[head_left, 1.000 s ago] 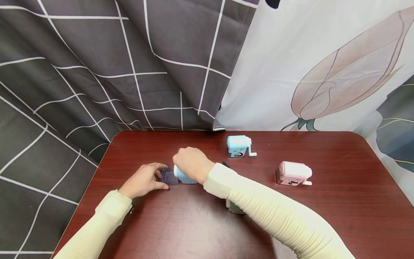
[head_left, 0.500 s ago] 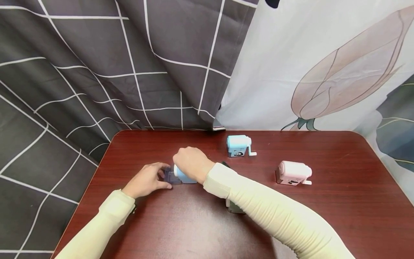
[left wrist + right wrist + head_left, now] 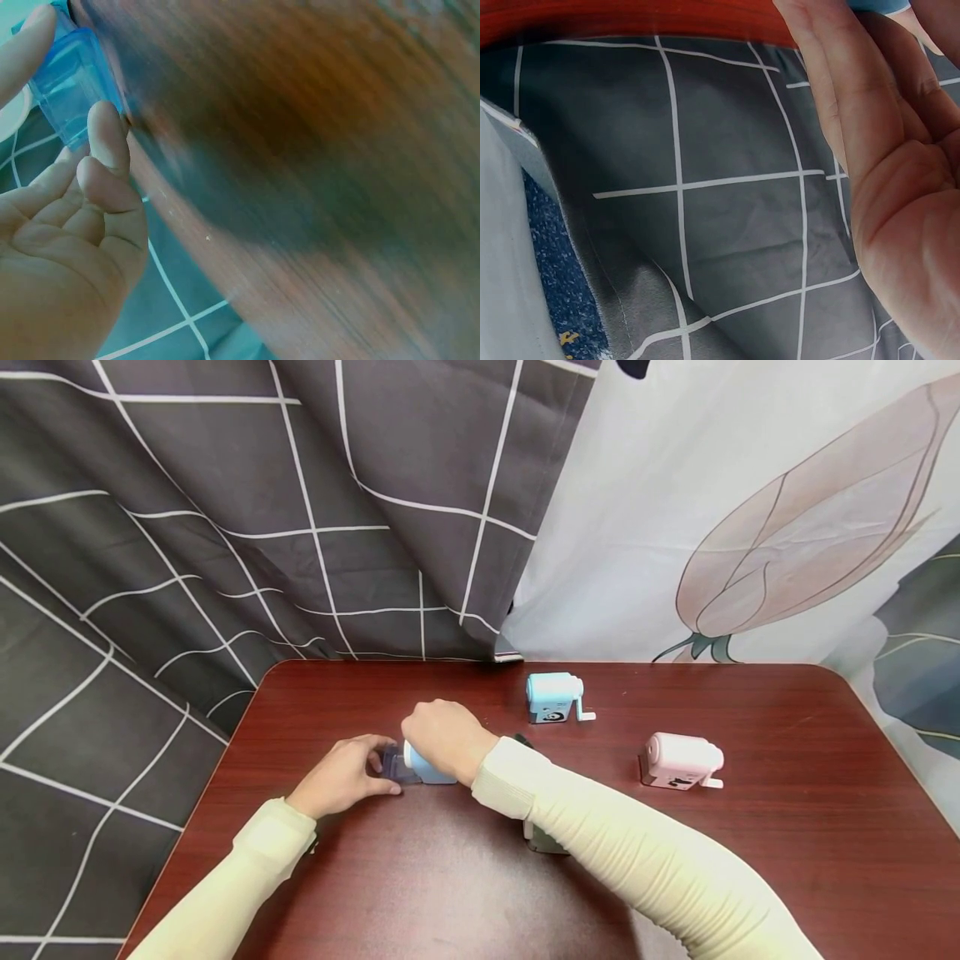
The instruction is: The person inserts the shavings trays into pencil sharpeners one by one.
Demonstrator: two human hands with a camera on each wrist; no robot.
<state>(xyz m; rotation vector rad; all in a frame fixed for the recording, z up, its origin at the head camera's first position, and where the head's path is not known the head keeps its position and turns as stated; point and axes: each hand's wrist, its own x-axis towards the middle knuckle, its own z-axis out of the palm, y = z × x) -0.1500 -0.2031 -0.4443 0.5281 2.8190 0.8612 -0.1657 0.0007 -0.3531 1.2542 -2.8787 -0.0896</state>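
From the head camera, we see a dark red wooden bench set against a grey checked curtain and a pale curtain printed with a large bud. Near the left middle of the bench, our right hand rests curled over the top of a light blue pencil sharpener, holding it down. Our left hand pinches the sharpener's clear blue drawer between thumb and fingertips; the drawer sticks out of the sharpener's left end. A second blue sharpener stands near the far edge, and a pink sharpener sits well apart to the right.

From the left wrist camera, we see the drawer up close between a fingertip above and the thumb at its side, with the blurred bench beyond.

From the right wrist camera, we see only our palm and fingers against the curtain; the grip itself is hidden here.

We judge the drawer is being slid along its slot in the sharpener body. The next move calls for keeping the body pinned and guiding the drawer straight.
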